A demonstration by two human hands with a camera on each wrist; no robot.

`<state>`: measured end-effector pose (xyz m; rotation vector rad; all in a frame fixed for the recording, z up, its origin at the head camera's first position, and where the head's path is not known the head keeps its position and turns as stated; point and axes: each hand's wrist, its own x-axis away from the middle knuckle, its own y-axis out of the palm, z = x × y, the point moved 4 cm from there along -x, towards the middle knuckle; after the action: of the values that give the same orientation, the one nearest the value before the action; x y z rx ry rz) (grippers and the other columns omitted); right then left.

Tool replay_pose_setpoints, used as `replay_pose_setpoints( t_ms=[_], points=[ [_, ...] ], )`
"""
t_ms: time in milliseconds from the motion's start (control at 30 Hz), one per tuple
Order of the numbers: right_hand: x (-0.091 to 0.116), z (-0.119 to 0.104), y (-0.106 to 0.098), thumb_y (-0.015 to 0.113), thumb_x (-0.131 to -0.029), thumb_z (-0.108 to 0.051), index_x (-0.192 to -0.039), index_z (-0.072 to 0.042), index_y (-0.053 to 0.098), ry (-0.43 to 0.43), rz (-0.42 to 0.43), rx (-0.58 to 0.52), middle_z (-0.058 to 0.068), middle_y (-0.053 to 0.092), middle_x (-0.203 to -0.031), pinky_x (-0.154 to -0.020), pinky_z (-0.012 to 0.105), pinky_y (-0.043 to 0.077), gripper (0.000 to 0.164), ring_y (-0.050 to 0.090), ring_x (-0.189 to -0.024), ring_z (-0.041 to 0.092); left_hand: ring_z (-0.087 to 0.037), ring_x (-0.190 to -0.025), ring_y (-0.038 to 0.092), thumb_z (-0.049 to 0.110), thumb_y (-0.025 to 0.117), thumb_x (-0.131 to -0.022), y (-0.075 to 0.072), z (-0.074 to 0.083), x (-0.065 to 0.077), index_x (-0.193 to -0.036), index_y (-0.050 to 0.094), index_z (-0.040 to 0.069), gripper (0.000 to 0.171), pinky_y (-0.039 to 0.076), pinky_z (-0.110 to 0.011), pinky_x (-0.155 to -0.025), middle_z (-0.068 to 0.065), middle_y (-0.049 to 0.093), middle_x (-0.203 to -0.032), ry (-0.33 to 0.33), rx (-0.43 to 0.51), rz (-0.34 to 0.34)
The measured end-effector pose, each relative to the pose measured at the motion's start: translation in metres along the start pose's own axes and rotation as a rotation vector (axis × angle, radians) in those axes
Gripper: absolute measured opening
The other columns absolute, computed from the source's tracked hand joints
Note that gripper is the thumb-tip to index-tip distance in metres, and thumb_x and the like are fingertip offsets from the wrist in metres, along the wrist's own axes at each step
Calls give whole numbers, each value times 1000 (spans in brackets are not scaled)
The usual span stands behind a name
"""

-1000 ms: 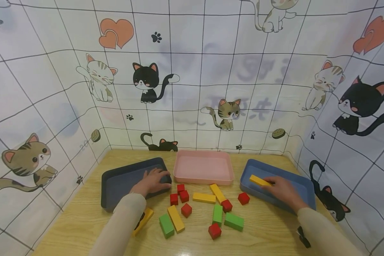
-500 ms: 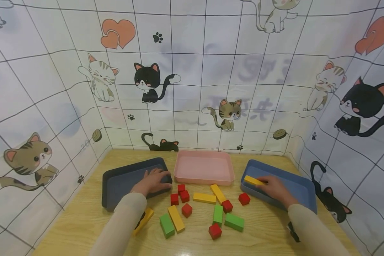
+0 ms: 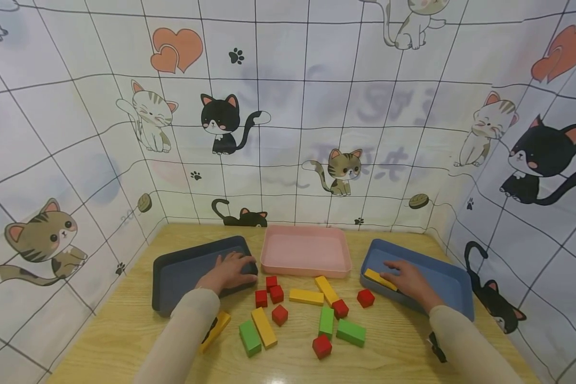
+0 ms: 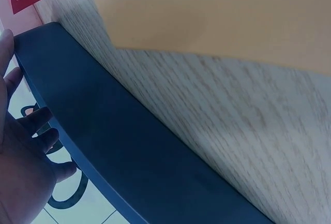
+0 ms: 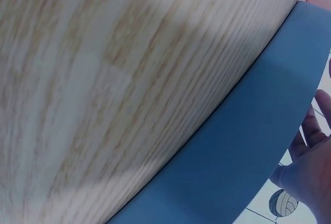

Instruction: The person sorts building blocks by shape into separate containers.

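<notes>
One yellow oblong block [image 3: 378, 278]: lies just beside the right thumb, at the near wall of the shallow blue, seemingly plastic tray [image 3: 448, 277]; flat or propped, the view cannot tell.
Right hand [image 3: 410, 280]: fingers and thumb spread, pinching nothing; whether the thumb touches the block is unclear.
Step at the blue tray: probably laying the block down; the next move would call for lifting the hand clear without nudging it.
Left hand [image 3: 227, 273]: fingers loosely apart over the shallow dark navy tray [image 3: 160, 290], nothing seen between them.
Loose blocks between the hands: red cubes [image 3: 280, 316], green oblong blocks [image 3: 351, 333], more yellow ones.
Left sleeve [image 3: 182, 330]: partly covers a yellow piece [image 3: 218, 330] bearing something dark, hard to identify.
Wrist views: both hands cut off; the right one hides the block.
</notes>
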<state>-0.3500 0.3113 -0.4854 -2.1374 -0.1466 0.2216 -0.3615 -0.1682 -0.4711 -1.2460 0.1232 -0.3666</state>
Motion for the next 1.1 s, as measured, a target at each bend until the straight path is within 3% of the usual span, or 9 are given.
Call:
replay_pose_setpoints(
  t_ms=[200, 533, 1100],
  points=[
    [-1, -7, -1, 64, -98, -34, -137, 4, 56, 18, 39, -4, 28, 54, -136, -100, 65, 38, 55, 46, -126, 49, -43, -145, 23, 46, 66, -94, 0, 0, 0, -144, 51, 22, 58, 9, -71, -111, -18, 39, -153, -4, -2, 4],
    [-2, -35, 3, 67, -96, -32, -136, 3, 57, -26, 128, -42, 25, 59, -130, -95, 60, 45, 55, 54, -120, 45, -43, -145, 22, 46, 66, -94, 1, 0, 1, -145, 50, 20, 59, 8, -72, -111, -20, 38, -153, -4, 13, -2],
    [7, -81, 27, 68, -96, -32, -136, -3, 59, 9, 157, -179, 18, 60, -128, -95, 55, 47, 50, 57, -117, 37, -43, -145, 23, 45, 65, -95, 1, 0, 1, -145, 50, 20, 58, 9, -72, -111, -19, 39, -152, 2, 5, -3]
  ],
)
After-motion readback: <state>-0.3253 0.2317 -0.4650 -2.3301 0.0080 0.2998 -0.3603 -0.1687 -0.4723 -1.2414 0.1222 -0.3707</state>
